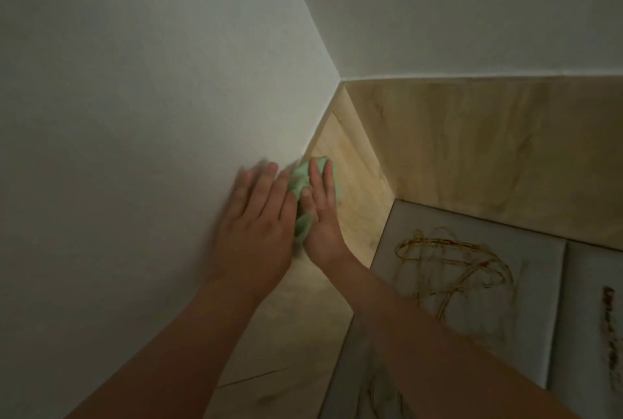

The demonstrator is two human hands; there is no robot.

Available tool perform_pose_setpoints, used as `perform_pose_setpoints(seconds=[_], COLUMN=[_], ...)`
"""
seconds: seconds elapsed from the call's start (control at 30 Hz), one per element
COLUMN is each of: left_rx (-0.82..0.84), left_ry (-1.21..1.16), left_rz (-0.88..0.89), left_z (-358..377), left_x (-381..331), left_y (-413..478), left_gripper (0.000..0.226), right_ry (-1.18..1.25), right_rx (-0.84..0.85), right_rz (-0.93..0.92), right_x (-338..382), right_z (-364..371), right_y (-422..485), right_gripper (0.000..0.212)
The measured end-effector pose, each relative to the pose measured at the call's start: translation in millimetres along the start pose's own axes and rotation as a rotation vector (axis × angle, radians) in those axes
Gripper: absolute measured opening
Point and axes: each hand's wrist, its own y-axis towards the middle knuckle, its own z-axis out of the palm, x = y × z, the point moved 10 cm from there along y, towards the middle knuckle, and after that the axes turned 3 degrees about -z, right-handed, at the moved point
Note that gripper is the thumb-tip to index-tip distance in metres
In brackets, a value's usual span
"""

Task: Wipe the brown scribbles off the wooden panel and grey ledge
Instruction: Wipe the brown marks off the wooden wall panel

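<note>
Two hands are up: my left hand (259, 216) rests flat on the white wall (135, 115), my right hand (323, 213), grip spread, presses the green cloth (303, 179) on the wooden panel (357, 196); I should rub hard, then do the brown scribbles (451, 270) on the grey ledge (532, 260).

A broad white plastered left wall (135, 81) and a white plastered back wall (472, 7) meet at a straight corner seam (313, 24). The light is dim and soft, brightest on the left wall beside that seam.
</note>
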Motion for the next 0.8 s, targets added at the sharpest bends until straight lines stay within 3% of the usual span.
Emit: perform_pose_setpoints(seconds=[0.1,0.2,0.27,0.33,0.43,0.5,0.57,0.6,0.7,0.73,0.8], left_rx=[0.098,0.155,0.129,0.111,0.141,0.149,0.132,0.129,0.123,0.122,0.111], left_ry=[0.097,0.169,0.192,0.200,0.254,0.280,0.256,0.241,0.230,0.238,0.251], left_rz=[-0.019,-0.046,-0.049,-0.051,-0.028,-0.024,-0.031,-0.023,0.001,0.005,0.010], left_z=[26,38,38,38,44,49,49,50,52,52,51], left_x=[0,-1,-4,-6,-11,-10,-9,-10,-13,-12,-11], left_y=[2,8,20,34,43,45,51,52,54,52,52], left_gripper=[0.058,0.070,0.075,0.077,0.078,0.079,0.077,0.077,0.074,0.073,0.072], right_ry=[-0.156,-0.240,-0.385,-0.441,-0.201,-0.151,-0.172,-0.226,-0.294,-0.175,-0.117], right_rx=[-0.117,-0.069,-0.077,-0.077,-0.149,-0.081,-0.135,-0.135,-0.134,-0.207,-0.252], right_rz=[0.072,0.439,0.533,0.375,0.207,0.076,0.039,0.096,0.556,0.656,0.606], right_x=[-67,-159,-191,-177,-105,-66,-68,-84,-145,-150,-125], right_z=[-30,-56,-58,-39,-19,-10,-28,-41,-76,-80,-71], right_y=[32,48,38,16,-31,-19,20,45,80,77,73], right_gripper=[0.052,0.055,0.060,0.057,0.067,0.070,0.063,0.060,0.056,0.055,0.055])
